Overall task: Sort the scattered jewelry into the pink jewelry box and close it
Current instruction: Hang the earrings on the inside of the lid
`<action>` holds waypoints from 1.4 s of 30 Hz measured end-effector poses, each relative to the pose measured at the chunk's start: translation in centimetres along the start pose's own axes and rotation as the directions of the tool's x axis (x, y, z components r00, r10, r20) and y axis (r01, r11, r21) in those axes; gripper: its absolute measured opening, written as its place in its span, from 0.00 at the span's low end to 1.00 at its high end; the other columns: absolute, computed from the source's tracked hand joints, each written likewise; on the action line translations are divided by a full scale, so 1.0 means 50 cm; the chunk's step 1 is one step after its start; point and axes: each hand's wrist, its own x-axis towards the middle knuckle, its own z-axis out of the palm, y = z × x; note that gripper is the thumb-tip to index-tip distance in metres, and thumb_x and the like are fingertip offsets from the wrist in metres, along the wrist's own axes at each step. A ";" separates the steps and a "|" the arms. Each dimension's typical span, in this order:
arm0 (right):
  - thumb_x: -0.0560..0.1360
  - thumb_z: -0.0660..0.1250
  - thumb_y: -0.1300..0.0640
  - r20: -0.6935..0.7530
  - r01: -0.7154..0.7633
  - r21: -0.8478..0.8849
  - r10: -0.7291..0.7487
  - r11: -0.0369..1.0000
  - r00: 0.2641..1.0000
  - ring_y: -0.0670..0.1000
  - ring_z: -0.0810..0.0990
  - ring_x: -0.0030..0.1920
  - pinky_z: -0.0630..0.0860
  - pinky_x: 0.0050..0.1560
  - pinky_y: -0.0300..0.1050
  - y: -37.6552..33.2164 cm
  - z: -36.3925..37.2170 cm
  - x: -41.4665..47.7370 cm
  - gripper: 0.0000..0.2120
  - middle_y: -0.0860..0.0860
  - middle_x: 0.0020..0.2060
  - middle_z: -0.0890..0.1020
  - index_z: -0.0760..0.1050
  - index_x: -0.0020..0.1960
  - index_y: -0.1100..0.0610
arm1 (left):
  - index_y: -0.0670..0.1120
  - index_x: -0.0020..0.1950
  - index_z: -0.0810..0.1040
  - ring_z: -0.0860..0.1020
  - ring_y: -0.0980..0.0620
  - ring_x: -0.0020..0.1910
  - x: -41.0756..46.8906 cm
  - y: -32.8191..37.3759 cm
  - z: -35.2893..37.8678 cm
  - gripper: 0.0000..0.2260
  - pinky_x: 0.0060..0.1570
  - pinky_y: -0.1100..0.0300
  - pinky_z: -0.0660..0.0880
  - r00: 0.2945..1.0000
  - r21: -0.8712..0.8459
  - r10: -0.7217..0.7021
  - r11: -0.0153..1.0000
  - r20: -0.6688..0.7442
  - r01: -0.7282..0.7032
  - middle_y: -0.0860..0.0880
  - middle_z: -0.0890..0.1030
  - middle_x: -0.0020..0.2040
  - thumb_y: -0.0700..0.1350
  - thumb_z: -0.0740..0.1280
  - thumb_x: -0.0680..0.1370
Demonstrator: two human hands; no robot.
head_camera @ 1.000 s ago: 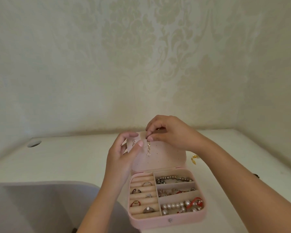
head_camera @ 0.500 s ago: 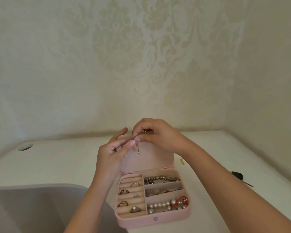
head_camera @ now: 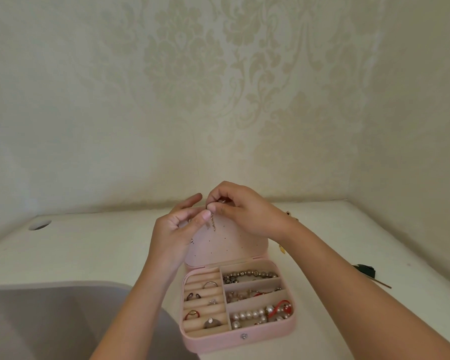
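The pink jewelry box (head_camera: pixel 218 341) lies open on the white table, its lid (head_camera: pixel 234 245) standing up with rows of small holes. Rings sit in the left slots, bead and pearl bracelets (head_camera: pixel 255 314) in the right compartments. A thin dangling earring (head_camera: pixel 213 224) hangs against the top of the lid. My right hand (head_camera: pixel 242 211) pinches its top end. My left hand (head_camera: pixel 177 229) holds the lid's left edge, thumb pressed beside the earring. A small stud (head_camera: pixel 192 241) sits on the lid under my left hand.
A gold piece of jewelry (head_camera: pixel 282 249) lies on the table behind my right wrist. A dark object with a thin stick (head_camera: pixel 366 271) lies at the right. A grey chair back (head_camera: pixel 50 320) fills the lower left. A round cable hole (head_camera: pixel 40 225) is at far left.
The camera view shifted, so the box sits more to the left in frame. Both hands stay at the lid's top with the earring; my left thumb moved closer to it.
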 end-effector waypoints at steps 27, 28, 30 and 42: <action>0.78 0.61 0.59 -0.102 -0.099 -0.101 0.089 0.990 0.991 0.39 0.71 0.34 0.66 0.35 0.29 -0.018 -0.014 0.004 0.05 0.45 0.42 0.79 0.73 0.44 0.52 | 0.48 0.37 0.84 0.68 0.51 0.64 -0.025 -0.028 -0.008 0.02 0.51 0.83 0.61 0.927 0.572 0.375 0.764 -0.020 -0.297 0.52 0.75 0.60 0.41 0.75 0.68; 0.78 0.62 0.59 -0.097 -0.099 -0.104 0.089 0.990 0.991 0.39 0.71 0.33 0.65 0.35 0.29 -0.020 -0.014 0.004 0.05 0.45 0.42 0.79 0.73 0.44 0.52 | 0.48 0.38 0.84 0.69 0.49 0.63 -0.023 -0.027 -0.009 0.02 0.52 0.82 0.59 0.922 0.584 0.386 0.754 -0.023 -0.301 0.53 0.75 0.59 0.42 0.75 0.69; 0.78 0.62 0.59 -0.094 -0.096 -0.104 0.086 0.990 0.992 0.37 0.71 0.32 0.65 0.34 0.28 -0.021 -0.017 0.004 0.05 0.45 0.41 0.79 0.73 0.44 0.51 | 0.48 0.37 0.84 0.69 0.48 0.63 -0.020 -0.027 -0.010 0.02 0.53 0.82 0.59 0.914 0.601 0.405 0.738 -0.030 -0.307 0.53 0.75 0.58 0.42 0.75 0.69; 0.78 0.62 0.57 -0.063 -0.099 -0.140 0.091 0.985 0.994 0.41 0.69 0.32 0.64 0.32 0.30 -0.033 -0.021 -0.001 0.04 0.40 0.34 0.74 0.73 0.45 0.52 | 0.53 0.36 0.82 0.69 0.53 0.61 -0.006 0.002 -0.014 0.06 0.46 0.84 0.60 0.959 0.604 0.282 0.770 -0.030 -0.207 0.53 0.75 0.55 0.42 0.75 0.69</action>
